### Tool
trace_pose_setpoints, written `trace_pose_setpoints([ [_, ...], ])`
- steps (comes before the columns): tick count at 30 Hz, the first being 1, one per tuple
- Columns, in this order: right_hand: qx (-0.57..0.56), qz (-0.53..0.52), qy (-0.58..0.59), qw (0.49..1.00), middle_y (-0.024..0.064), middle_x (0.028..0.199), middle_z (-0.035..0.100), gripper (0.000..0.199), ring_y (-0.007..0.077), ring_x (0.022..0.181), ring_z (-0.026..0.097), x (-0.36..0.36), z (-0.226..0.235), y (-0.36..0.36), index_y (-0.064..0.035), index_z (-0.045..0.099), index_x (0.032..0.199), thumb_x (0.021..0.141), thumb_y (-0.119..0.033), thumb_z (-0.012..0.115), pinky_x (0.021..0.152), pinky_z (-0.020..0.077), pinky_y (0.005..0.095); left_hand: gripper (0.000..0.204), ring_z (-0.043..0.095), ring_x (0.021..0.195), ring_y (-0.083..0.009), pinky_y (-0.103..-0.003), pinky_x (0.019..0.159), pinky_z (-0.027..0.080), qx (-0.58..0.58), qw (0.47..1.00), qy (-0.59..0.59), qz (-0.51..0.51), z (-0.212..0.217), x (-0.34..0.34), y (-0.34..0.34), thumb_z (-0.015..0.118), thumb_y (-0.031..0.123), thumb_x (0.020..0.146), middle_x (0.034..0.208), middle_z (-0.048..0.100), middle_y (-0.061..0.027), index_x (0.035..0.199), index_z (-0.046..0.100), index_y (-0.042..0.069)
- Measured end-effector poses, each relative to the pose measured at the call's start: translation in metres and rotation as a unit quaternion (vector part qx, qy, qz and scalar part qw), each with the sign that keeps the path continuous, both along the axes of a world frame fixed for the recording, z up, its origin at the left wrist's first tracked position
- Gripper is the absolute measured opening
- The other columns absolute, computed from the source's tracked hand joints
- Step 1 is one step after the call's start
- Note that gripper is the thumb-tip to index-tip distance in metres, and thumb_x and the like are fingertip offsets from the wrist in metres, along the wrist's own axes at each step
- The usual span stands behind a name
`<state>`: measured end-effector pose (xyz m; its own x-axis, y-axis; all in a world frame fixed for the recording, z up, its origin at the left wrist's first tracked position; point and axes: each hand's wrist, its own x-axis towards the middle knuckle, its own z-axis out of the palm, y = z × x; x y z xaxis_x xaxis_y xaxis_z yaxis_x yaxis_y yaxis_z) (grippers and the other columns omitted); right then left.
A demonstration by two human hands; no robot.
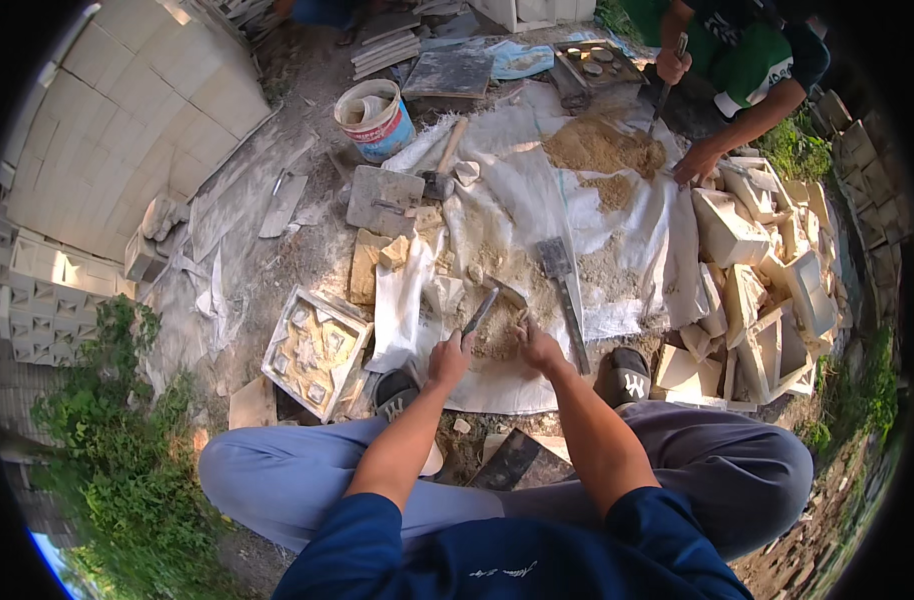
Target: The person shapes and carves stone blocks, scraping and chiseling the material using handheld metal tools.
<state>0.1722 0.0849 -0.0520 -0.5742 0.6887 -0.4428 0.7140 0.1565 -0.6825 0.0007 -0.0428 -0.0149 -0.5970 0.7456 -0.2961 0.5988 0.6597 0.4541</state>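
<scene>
My left hand [449, 358] grips a small hammer [485, 310] raised over the rubble — my right hand [537, 347] pinches a stone fragment [522, 320] steady on the white sack sheet [537, 200].

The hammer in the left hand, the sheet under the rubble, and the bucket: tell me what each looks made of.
The hammer in the left hand: the head looks like dull grey metal; the handle is too small to judge. The sheet looks like woven plastic sacking, white, creased and dusty. The bucket looks like plastic, with blue and white walls, a smooth rim and pale smears, perhaps mortar.
</scene>
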Motion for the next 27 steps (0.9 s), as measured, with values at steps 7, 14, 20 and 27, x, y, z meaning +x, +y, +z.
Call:
trace_pose_setpoints([
  [7, 0.013, 0.018, 0.03, 0.999, 0.0324, 0.108, 0.062, 0.057, 0.0501, 0.1, 0.059, -0.003, 0.014, -0.007, -0.0092, 0.033, 0.144, 0.099, -0.044, 0.04, 0.085, 0.0466, 0.0546, 0.047, 0.062, 0.085, -0.0507, -0.058, 0.077, 0.047, 0.01, 1.0, 0.009, 0.008, -0.006, -0.006, -0.01, 0.045, 0.049, 0.098, 0.084, 0.065, -0.0294, 0.101, 0.063, 0.005],
  [14, 0.003, -0.002, 0.011, 1.0, 0.0325, 0.11, 0.061, 0.055, 0.0517, 0.101, 0.058, 0.005, 0.009, -0.002, -0.0093, 0.04, 0.14, 0.099, -0.046, 0.041, 0.087, 0.047, 0.0543, 0.05, 0.061, 0.087, -0.0507, -0.057, 0.08, 0.047, 0.005, 1.0, -0.007, 0.018, 0.009, -0.001, 0.007, 0.045, 0.049, 0.098, 0.086, 0.065, -0.0318, 0.105, 0.061, 0.002],
  [20, -0.019, 0.018, -0.007, 1.0, 0.0311, 0.114, 0.061, 0.057, 0.0497, 0.108, 0.057, -0.014, 0.032, -0.002, -0.0084, 0.042, 0.139, 0.098, -0.048, 0.042, 0.092, 0.0452, 0.0521, 0.051, 0.062, 0.088, -0.051, -0.057, 0.079, 0.047, -0.009, 0.999, -0.006, 0.052, -0.008, -0.016, 0.002, 0.044, 0.05, 0.098, 0.087, 0.066, -0.0302, 0.104, 0.062, 0.002],
  [27, 0.001, 0.026, -0.02, 0.999, 0.0314, 0.111, 0.062, 0.058, 0.0491, 0.103, 0.059, -0.01, 0.011, -0.008, -0.0105, 0.036, 0.142, 0.097, -0.046, 0.042, 0.089, 0.0461, 0.0543, 0.05, 0.062, 0.088, -0.0501, -0.058, 0.078, 0.048, 0.0, 0.999, -0.032, 0.028, 0.008, -0.006, -0.008, 0.044, 0.049, 0.098, 0.086, 0.065, -0.0308, 0.104, 0.064, 0.004],
])
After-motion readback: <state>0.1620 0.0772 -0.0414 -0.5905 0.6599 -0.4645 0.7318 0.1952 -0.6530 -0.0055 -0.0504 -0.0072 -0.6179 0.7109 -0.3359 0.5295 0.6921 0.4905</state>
